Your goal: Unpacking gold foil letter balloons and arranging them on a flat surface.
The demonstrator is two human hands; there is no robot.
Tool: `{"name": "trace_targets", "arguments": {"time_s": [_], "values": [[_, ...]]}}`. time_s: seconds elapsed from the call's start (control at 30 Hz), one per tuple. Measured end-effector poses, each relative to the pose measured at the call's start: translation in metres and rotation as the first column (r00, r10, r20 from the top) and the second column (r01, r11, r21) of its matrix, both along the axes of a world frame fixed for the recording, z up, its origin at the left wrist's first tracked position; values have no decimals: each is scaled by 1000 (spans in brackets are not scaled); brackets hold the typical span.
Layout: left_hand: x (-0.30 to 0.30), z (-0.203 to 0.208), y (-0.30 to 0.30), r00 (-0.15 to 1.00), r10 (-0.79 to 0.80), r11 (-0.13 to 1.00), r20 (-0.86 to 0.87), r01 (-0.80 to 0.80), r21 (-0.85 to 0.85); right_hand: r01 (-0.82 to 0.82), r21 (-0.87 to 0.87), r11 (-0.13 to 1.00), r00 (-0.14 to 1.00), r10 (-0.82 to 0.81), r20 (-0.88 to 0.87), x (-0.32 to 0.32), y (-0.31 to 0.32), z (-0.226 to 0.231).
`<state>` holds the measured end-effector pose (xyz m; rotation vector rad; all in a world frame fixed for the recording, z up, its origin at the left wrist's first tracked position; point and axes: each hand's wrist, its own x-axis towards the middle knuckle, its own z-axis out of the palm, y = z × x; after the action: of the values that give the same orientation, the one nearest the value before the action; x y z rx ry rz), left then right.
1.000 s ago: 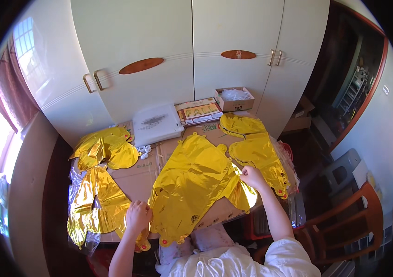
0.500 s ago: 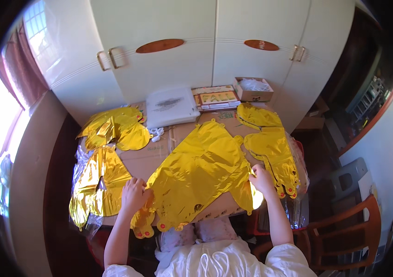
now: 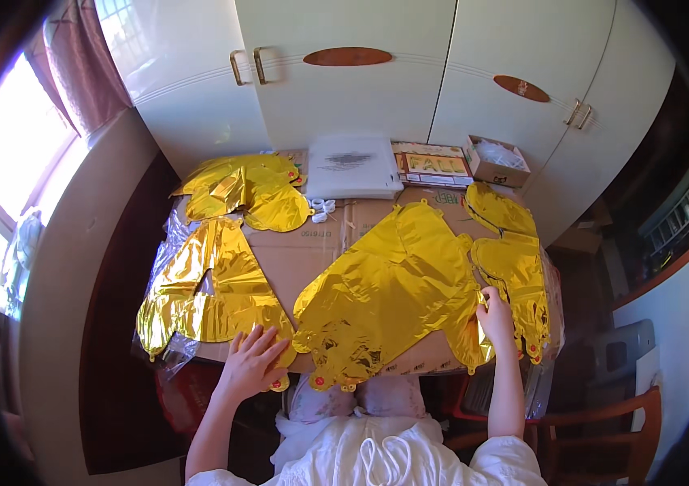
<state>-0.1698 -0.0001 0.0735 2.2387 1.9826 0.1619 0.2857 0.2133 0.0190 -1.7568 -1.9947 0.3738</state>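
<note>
Flat gold foil balloons lie spread over a cardboard-covered table. My left hand rests with fingers spread on the lower right part of an A-shaped foil balloon. A large, creased foil balloon lies in the middle, its lower left corner crumpled. My right hand is closed at that balloon's right edge, thumb and fingers pinching the foil. Beside this hand lies another foil balloon with a rounded outline. More foil is bunched at the far left. Small tabs with red dots show on some edges.
At the back stand a stack of clear plastic bags, a flat printed box and a small open carton. White ribbon lies near them. Cabinets rise behind; a wooden chair stands at right.
The view has turned, so the scene sits farther right and higher. My left hand has gone from closed fingers to spread flat on the foil. My right hand stays at the middle balloon's right edge.
</note>
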Motion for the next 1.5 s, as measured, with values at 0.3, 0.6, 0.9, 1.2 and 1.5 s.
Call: {"name": "trace_targets", "arguments": {"time_s": [0.3,0.6,0.9,1.2,1.5], "values": [[2,0,-3,999,38,980,-38,-30,196,-8,149,989,989,-15,149,-9,-13,16],[81,-32,-5,951,-261,878,-164,305,368,-504,152,850,864,495,95,-51,-57,24],[65,-24,10,911,-407,865,-65,408,293,-566,127,814,820,540,191,-57,-59,-2],[64,-12,15,937,-347,900,-26,341,270,-529,239,815,849,513,128,-57,-61,-6],[59,-8,12,935,-354,895,-20,345,284,-565,283,775,824,547,147,-54,-62,-5]]}}
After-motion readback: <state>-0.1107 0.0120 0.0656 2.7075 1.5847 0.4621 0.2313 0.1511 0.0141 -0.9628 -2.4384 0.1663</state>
